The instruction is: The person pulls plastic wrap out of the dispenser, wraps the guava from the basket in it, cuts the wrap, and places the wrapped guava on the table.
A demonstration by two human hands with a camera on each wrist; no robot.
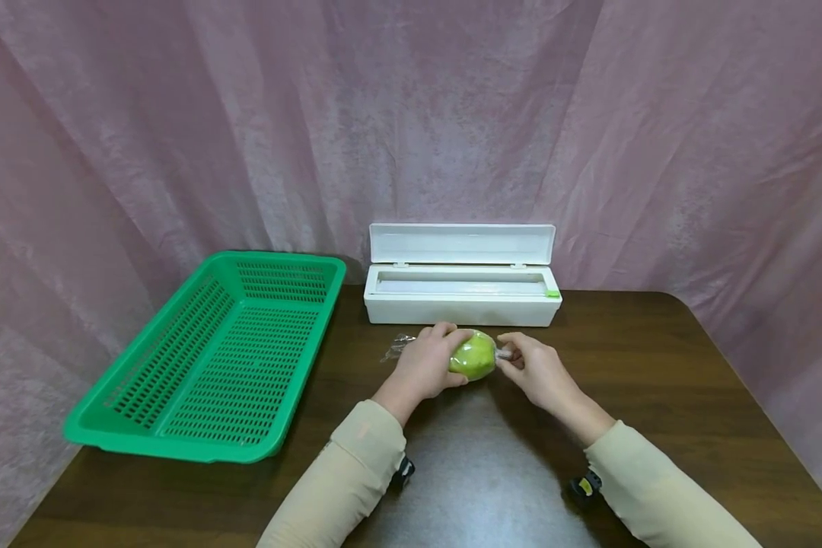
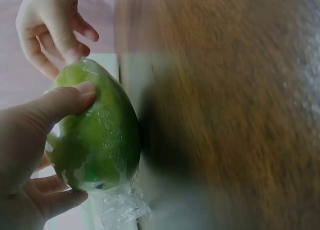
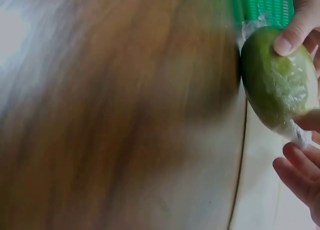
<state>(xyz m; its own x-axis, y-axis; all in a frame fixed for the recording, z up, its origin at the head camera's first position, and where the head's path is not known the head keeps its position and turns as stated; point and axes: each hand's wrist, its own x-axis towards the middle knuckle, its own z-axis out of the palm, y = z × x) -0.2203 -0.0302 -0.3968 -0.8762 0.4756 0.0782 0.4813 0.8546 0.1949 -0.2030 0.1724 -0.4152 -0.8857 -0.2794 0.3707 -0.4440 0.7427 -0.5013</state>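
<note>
A smooth oval green fruit, which looks like a mango (image 1: 476,356), is covered in clear plastic wrap just above the table. My left hand (image 1: 428,361) grips it from the left; in the left wrist view the thumb presses one side and the fingers curl round the other. Loose crumpled plastic wrap (image 2: 122,207) sticks out past the end near my left fingers. At the opposite end, my right hand (image 1: 537,373) pinches a twisted tail of the plastic wrap (image 3: 300,135) between thumb and fingers.
Behind the hands stands a long white wrap dispenser (image 1: 462,310) with its lid (image 1: 462,243) raised. To the left, a green perforated basket (image 1: 246,453) sits on the brown wooden table (image 1: 657,365). A pink curtain (image 1: 411,114) hangs behind the table.
</note>
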